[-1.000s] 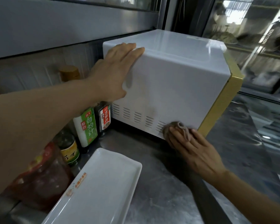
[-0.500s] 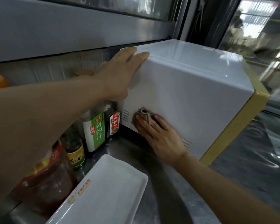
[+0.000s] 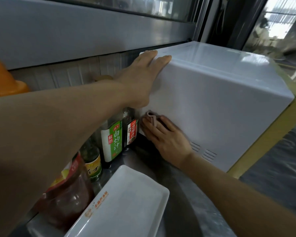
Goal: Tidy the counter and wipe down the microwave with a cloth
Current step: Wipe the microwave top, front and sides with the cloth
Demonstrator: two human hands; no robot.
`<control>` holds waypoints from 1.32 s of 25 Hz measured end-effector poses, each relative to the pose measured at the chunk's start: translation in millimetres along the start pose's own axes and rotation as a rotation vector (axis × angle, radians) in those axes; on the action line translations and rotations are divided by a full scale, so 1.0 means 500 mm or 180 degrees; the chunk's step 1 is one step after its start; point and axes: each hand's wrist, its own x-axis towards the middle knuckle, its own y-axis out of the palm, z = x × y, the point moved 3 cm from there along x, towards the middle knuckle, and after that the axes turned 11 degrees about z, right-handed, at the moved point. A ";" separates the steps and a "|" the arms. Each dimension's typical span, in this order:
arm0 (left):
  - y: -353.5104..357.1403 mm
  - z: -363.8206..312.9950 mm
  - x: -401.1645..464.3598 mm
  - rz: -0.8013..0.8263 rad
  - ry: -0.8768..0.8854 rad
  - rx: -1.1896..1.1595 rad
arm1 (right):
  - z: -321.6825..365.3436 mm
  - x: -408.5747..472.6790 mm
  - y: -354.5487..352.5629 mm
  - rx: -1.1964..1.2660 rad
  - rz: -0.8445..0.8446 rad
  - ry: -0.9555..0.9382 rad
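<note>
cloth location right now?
Head view, centre: the cloth is under the right hand, pressed against the microwave side's lower rear corner, beside the red-labelled sauce bottle.

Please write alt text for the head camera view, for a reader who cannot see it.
A person's right hand presses a cloth against the white microwave side, while the left hand rests flat on its top rear corner. Sauce bottles and a white tray sit beside it.

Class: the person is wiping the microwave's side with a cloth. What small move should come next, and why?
Probably sweep the cloth back along the side toward the vents: the right hand has it at the microwave's rear edge, beside the bottles, while the left hand steadies the top corner.
</note>
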 end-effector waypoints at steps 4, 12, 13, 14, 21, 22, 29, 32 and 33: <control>-0.005 -0.008 -0.007 0.0087 -0.0084 -0.0078 | -0.022 -0.068 0.026 0.0176 0.0238 -0.0100; -0.004 -0.010 -0.010 0.0083 -0.0067 -0.0101 | 0.021 -0.014 0.041 -0.0106 -0.0046 -0.0337; -0.004 -0.009 -0.009 0.0077 -0.0072 -0.0097 | 0.037 0.009 0.042 -0.0093 0.0025 -0.0392; -0.003 -0.009 -0.008 0.0074 -0.0083 -0.0108 | 0.045 0.017 0.046 -0.0040 0.0104 -0.0387; -0.008 -0.009 -0.012 0.0099 -0.0065 -0.0251 | 0.002 -0.128 0.077 0.0130 0.0338 -0.0313; -0.006 -0.009 -0.011 0.0082 -0.0057 -0.0258 | 0.006 -0.119 0.075 0.0062 0.0271 -0.0292; 0.002 -0.005 -0.003 -0.0047 0.0005 -0.0180 | 0.058 0.005 0.055 -0.0184 0.0209 -0.0370; -0.003 -0.007 -0.003 0.0023 -0.0053 -0.0170 | 0.018 -0.083 0.056 -0.0102 0.0064 -0.0335; -0.005 -0.010 -0.005 0.0042 -0.0072 -0.0181 | 0.002 -0.131 0.060 -0.0093 0.0018 -0.0295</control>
